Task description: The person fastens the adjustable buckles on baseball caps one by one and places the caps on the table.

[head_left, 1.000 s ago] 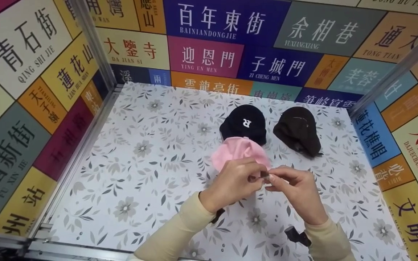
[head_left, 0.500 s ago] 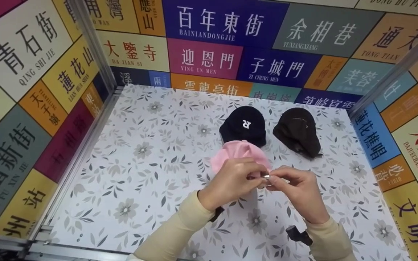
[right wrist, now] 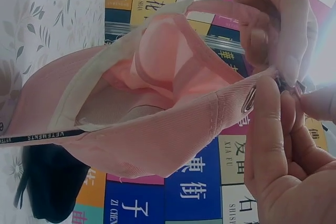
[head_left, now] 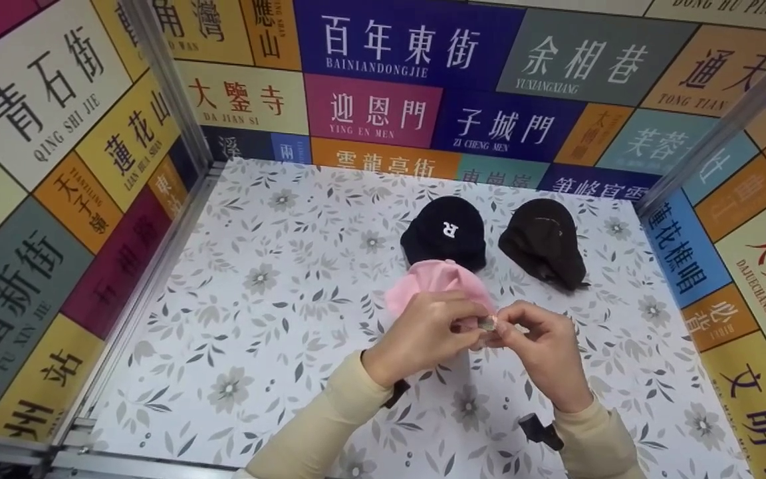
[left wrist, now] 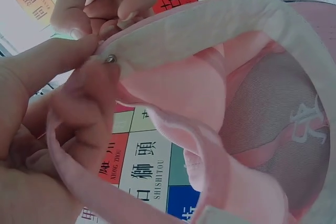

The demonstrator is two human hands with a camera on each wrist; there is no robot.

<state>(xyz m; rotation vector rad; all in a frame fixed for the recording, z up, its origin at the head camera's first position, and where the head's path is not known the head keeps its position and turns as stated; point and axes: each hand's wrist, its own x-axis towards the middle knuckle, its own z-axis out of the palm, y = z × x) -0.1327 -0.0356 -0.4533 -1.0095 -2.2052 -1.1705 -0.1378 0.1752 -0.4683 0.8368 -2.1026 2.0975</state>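
Note:
A pink cap (head_left: 439, 278) is held up off the table, its crown toward the back. My left hand (head_left: 426, 332) pinches the end of the cap's back strap (left wrist: 89, 182). My right hand (head_left: 546, 352) meets it at the fingertips and pinches the same spot, where a small metal piece (head_left: 487, 324) glints. In the left wrist view, a metal eyelet (left wrist: 110, 59) sits by the left fingertips, and the cap's opening with its mesh lining faces the camera. An oval metal ring (right wrist: 250, 99) on the cap's edge shows beside the right fingers. The pinched strap end is mostly hidden by the fingers.
Behind the pink cap lies a black cap (head_left: 443, 229) with a white letter R. A dark brown cap (head_left: 542, 239) lies to its right. All is over a leaf-patterned tabletop (head_left: 256, 319), enclosed by sign-printed walls (head_left: 376, 113) and metal posts.
The pink cap has lowered slightly in the head view. Both hands stay together at the strap, with the right fingers shifting a little and the metal piece turning.

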